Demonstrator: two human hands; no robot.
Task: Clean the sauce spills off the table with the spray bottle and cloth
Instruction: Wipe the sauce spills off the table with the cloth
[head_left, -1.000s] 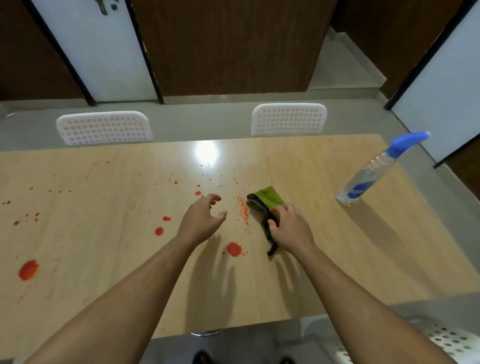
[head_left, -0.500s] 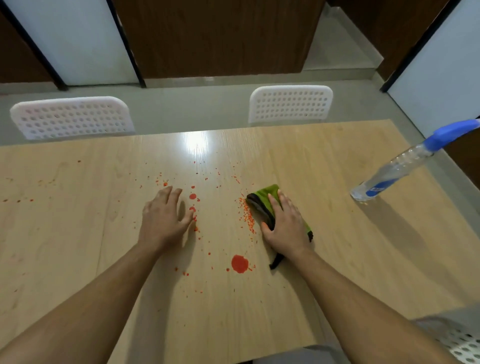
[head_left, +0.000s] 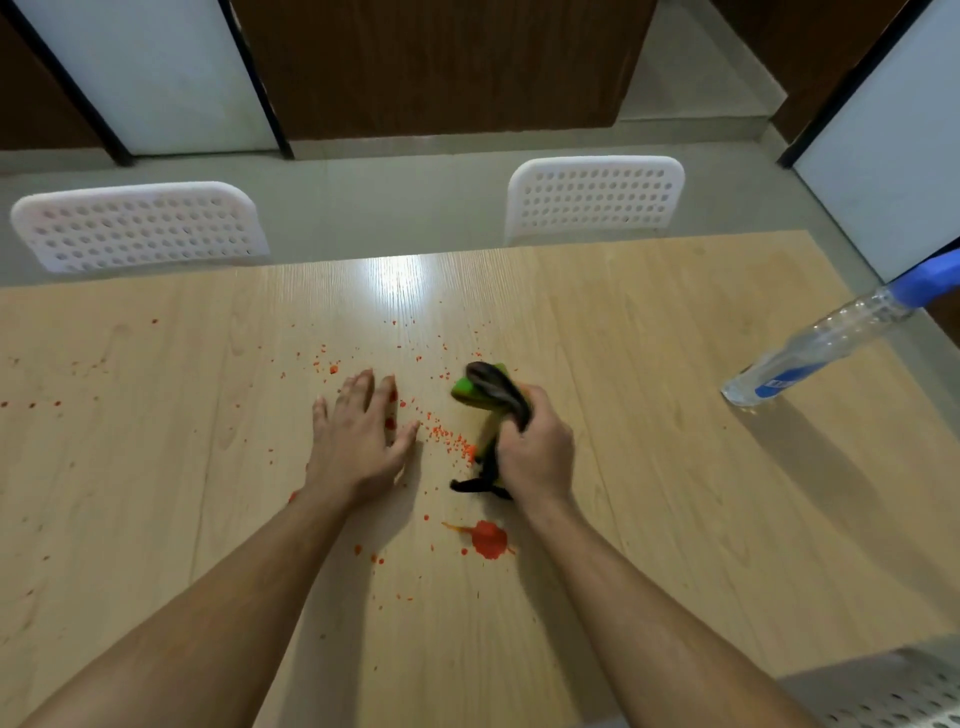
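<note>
Two hands of mine are over the wooden bench (head_left: 649, 467). My right hand (head_left: 537, 457) has its grip curled tight round the cloth (head_left: 491, 397), a bunched green and dark rag that bulges out above my fingers and trails a dark tail down to the bench surface below my palm. My left hand (head_left: 358, 441) lies flat on the bench just left of the cloth, fingers straight and spread, holding nothing.

Between my two hands runs a band of small orange-red sauce specks (head_left: 449, 439), and more fine specks are scattered beyond my left fingertips. A larger round sauce blot (head_left: 488, 539) sits on the bench nearer to me, just below my right wrist, with a few small drops beside it. Faint red dots also mark the far left part of the bench.

A clear spray bottle (head_left: 810, 353) with a blue head and blue label stands on the bench well off to the right, apart from both hands, its top cut by the edge of view.

Beyond the far edge of the bench stand two white perforated chairs (head_left: 595, 200).
</note>
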